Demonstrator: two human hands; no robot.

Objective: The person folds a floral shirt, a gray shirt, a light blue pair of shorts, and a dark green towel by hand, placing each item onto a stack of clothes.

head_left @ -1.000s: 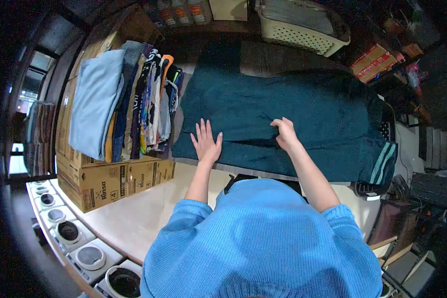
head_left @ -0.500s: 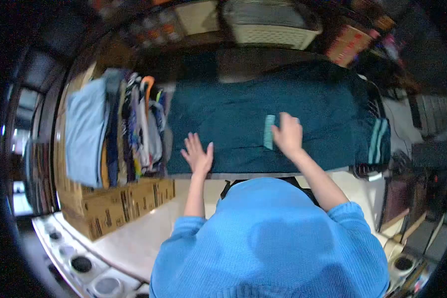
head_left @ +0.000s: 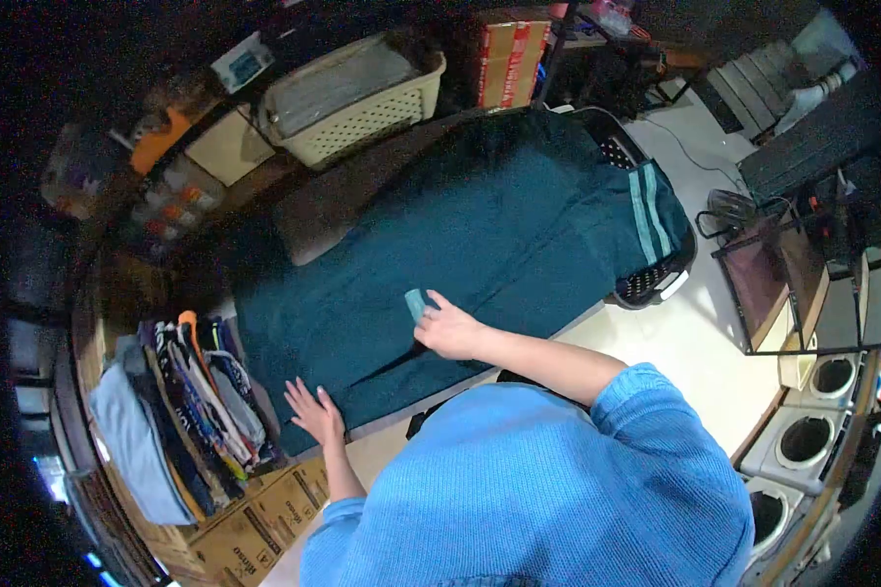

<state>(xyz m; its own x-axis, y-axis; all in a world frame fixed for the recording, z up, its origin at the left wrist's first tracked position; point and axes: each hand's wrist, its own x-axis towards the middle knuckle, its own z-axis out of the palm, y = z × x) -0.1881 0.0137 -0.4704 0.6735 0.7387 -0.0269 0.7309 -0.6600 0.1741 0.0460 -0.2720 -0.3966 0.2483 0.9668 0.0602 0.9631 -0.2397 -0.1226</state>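
Observation:
A large dark teal garment (head_left: 460, 235) is spread flat over a long surface, its right end bearing two light stripes. My left hand (head_left: 316, 415) lies on the garment's lower left part, fingers apart and holding nothing. Near the garment's front middle, my right hand (head_left: 448, 329) has its fingers bent round the edge of a fold. A small light teal patch (head_left: 416, 303) shows just beside those fingers. Between my two hands runs a dark crease in the cloth.
Folded clothes (head_left: 201, 401) stand in a row on cardboard boxes (head_left: 259, 523) at the left. A cream basket (head_left: 367, 122) and a taped box (head_left: 512, 64) are behind. A dark basket (head_left: 671, 279) is under the garment's right end; racks (head_left: 783, 284) stand farther right.
The view has turned, so the garment now slants up to the right. My right hand has moved toward my left hand and closed on the cloth. The light patch now shows less.

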